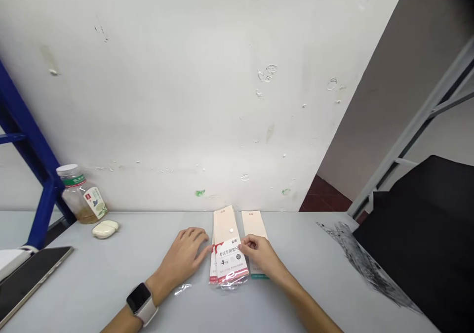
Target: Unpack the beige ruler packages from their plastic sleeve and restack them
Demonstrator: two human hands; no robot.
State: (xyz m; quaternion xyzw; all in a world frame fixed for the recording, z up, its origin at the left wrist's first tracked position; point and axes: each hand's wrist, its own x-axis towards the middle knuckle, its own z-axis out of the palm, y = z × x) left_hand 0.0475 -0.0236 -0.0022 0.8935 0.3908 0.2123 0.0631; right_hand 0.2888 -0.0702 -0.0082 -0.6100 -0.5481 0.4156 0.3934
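A long pink stationery packet [226,234] in clear plastic, with a red and white label, lies on top of a small stack in the middle of the grey table [111,283]. My left hand [185,256], with a smartwatch on its wrist, rests flat beside the packet, its fingertips touching the left edge, fingers stretched out. On the other side my right hand [259,254] pinches the packet's right edge with thumb and forefinger. A second pink packet [253,223] with a green bottom edge lies just to the right, partly under my right hand.
A plastic bottle [80,194] with brownish liquid stands at the back left by a blue frame [33,150]. A cream earbud case [105,228] lies near it. A dark tablet [29,278] sits at the left edge. A black chair [425,234] is at the right.
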